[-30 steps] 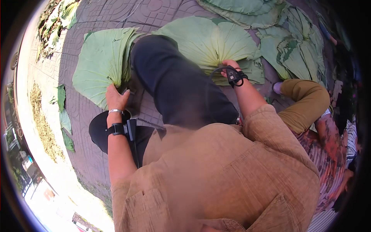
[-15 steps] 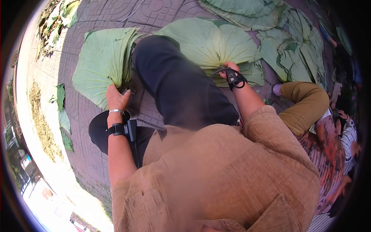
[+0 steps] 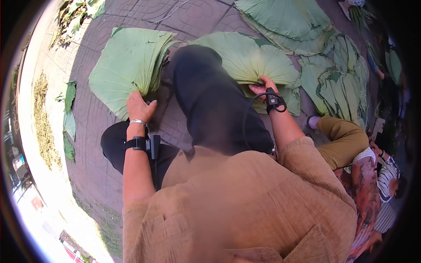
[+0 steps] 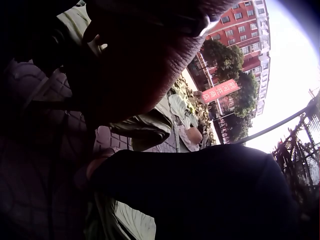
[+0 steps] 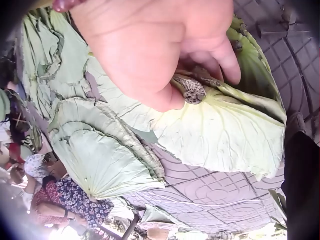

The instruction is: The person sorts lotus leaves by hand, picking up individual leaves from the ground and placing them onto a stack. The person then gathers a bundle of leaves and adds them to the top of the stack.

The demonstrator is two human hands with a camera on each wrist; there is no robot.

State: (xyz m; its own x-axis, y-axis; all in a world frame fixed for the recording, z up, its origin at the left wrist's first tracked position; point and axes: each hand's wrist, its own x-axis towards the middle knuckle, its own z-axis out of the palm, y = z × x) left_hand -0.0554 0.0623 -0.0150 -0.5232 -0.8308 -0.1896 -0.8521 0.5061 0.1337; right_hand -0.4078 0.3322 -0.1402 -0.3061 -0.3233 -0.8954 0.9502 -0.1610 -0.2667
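Shifted rightward in the head view, a right hand (image 3: 264, 89) pinches a pale-green, yellow-veined leaf (image 3: 258, 59) at its near edge, by a cut brown stem stub (image 5: 194, 94); a left hand (image 3: 140, 108) touches a green leaf stack (image 3: 123, 63) at its near corner, finger grip unclear. Holding close to the stub should spare the blades, thin and creased above patterned grey paving (image 3: 199, 17).

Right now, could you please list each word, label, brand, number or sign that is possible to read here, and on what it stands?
No text can be quoted with certainty.
Red sign, left wrist view: a row of pale characters, seemingly Chinese, tilted and too blurred to read surely.
Pale label on the black device strapped to the right arm, head view: too small to read.
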